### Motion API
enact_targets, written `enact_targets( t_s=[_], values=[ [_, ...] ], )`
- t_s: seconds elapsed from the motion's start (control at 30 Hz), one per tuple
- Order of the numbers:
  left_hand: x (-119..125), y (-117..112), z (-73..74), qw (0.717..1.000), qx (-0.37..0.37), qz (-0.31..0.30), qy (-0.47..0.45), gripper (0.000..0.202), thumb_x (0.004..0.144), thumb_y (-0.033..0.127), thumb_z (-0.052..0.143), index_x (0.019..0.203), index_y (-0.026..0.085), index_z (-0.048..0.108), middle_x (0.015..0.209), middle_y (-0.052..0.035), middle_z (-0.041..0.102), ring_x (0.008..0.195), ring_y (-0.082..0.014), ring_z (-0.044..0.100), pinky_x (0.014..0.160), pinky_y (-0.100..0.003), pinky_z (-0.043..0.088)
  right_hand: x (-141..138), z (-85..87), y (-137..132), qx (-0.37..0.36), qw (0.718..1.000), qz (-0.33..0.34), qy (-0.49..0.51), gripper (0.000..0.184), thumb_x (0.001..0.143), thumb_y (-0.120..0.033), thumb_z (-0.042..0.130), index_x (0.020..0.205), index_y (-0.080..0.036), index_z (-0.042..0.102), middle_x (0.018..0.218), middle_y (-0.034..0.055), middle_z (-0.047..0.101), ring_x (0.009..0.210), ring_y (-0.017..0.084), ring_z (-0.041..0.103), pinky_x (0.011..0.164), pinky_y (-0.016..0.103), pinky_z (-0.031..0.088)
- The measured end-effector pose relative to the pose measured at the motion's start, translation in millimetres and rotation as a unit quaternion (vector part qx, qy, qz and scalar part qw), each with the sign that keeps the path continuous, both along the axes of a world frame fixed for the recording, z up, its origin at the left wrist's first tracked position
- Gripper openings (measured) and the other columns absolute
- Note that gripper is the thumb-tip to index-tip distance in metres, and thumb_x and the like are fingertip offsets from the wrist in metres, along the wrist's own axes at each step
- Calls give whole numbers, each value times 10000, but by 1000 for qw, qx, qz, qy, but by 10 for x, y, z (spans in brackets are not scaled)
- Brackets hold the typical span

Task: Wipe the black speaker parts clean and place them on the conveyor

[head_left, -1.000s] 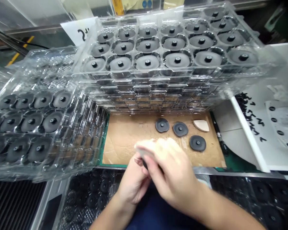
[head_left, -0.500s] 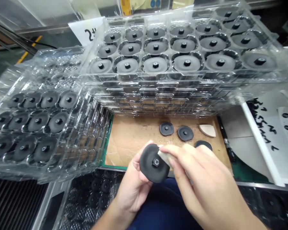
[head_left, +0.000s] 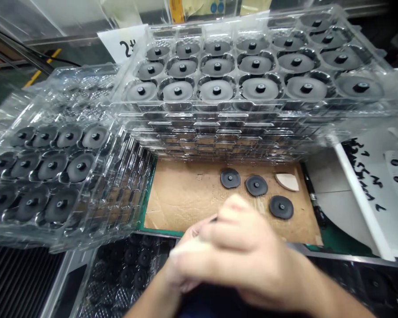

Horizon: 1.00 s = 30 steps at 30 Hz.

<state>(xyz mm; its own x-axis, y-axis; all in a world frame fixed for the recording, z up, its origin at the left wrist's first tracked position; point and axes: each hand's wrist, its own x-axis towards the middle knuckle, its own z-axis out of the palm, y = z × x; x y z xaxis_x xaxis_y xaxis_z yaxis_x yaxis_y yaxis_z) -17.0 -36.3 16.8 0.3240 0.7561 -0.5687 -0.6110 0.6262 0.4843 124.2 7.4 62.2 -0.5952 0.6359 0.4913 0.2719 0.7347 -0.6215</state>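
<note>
My right hand (head_left: 242, 251) is blurred and lies across my left hand (head_left: 177, 271), just in front of the cardboard's near edge. Between them only a dark sliver of a round black disc (head_left: 214, 219) shows; my left fingers are wrapped round that disc. A pale scrap of the beige pad (head_left: 193, 244) peeks out under my right fingers, over the disc side. Beyond my hands, black discs with raised centre hubs rest on the cardboard: one disc (head_left: 230, 178), a second disc (head_left: 256, 185) and a third disc (head_left: 281, 207). A loose beige wedge-shaped pad (head_left: 287, 181) lies near them.
Behind the cardboard (head_left: 175, 190) rises a stack of clear trays (head_left: 219, 108) holding many black discs. Another tray stack (head_left: 96, 194) stands left. A white divider (head_left: 363, 198) and a black pen-like object (head_left: 313, 194) are on the right. More discs sit below the bench edge.
My right hand has swung left and across my left hand, now hiding most of the held disc. The nearest disc on the cardboard has come into full view.
</note>
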Motion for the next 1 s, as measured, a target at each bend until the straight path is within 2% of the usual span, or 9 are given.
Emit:
enact_targets(
  t_s=[0.1, 0.2, 0.3, 0.47, 0.57, 0.73, 0.83, 0.93, 1.0],
  values=[
    [-19, -18, -2, 997, 14, -18, -78, 474, 507, 271, 862, 953, 202, 717, 903, -16, 728, 832, -206, 691, 728, -248, 540, 140, -214, 73, -91, 980, -170, 40, 241, 928, -190, 469, 1065, -215, 665, 860, 7, 706, 711, 124, 574, 683, 292, 394],
    [-60, -26, -13, 989, 21, -16, -145, 451, 615, 222, 808, 1049, 232, 688, 1036, -31, 723, 903, -216, 694, 747, -239, 542, 287, -533, 18, -263, 916, -299, 43, 221, 884, -279, 542, 1049, -239, 683, 990, 31, 704, 820, 168, 616, 698, 288, 460],
    [-91, -24, -33, 986, 26, -3, -162, 475, 611, 294, 807, 1064, 221, 685, 1063, -52, 721, 926, -243, 691, 701, -244, 564, 293, -866, -249, -356, 898, -257, 20, 246, 870, -331, 537, 1005, -228, 715, 982, 50, 717, 843, 198, 646, 699, 297, 502],
    [-100, -16, -67, 985, 9, 7, -170, 579, 526, 383, 832, 1061, 214, 687, 1086, -53, 715, 902, -229, 693, 702, -256, 579, 200, -1205, -656, -386, 897, -215, -7, 264, 854, -354, 541, 859, -201, 756, 607, 19, 665, 556, 163, 609, 533, 264, 499],
    [-90, -13, -81, 988, -4, 9, -156, 576, 535, 394, 818, 1071, 231, 683, 1075, -47, 718, 922, -232, 691, 738, -267, 575, 257, -1095, -601, -383, 891, -242, -5, 261, 870, -340, 530, 944, -200, 737, 771, 48, 719, 656, 183, 652, 570, 273, 518],
    [-19, -20, -88, 994, 7, 49, -100, 558, 560, 323, 829, 1087, 237, 669, 1071, -42, 715, 951, -200, 675, 796, -237, 544, 218, -425, -368, -240, 913, -326, 49, 243, 887, -260, 538, 1108, -249, 639, 1099, 31, 687, 963, 191, 640, 783, 283, 506],
    [1, -35, -103, 996, 13, 68, -61, 574, 568, 277, 833, 1113, 241, 659, 1049, -39, 718, 945, -162, 664, 832, -197, 510, 40, -121, -319, -114, 969, -212, 49, 260, 891, -148, 482, 1120, -167, 604, 979, 66, 706, 838, 177, 641, 740, 301, 481],
    [-13, -45, -116, 995, 16, 94, -13, 623, 544, 305, 841, 1134, 264, 649, 1057, -39, 713, 965, -184, 655, 872, -241, 502, -89, -47, -266, -146, 986, -78, -2, 226, 887, -103, 457, 1032, -142, 626, 839, 46, 703, 711, 155, 618, 661, 286, 458],
    [-18, -45, -109, 995, 19, 95, -3, 649, 500, 343, 853, 1115, 270, 660, 1022, -35, 717, 962, -204, 655, 873, -271, 506, -134, -67, -220, -157, 985, -69, -24, 204, 888, -105, 466, 995, -150, 633, 845, 36, 703, 702, 152, 610, 652, 286, 441]
  ],
)
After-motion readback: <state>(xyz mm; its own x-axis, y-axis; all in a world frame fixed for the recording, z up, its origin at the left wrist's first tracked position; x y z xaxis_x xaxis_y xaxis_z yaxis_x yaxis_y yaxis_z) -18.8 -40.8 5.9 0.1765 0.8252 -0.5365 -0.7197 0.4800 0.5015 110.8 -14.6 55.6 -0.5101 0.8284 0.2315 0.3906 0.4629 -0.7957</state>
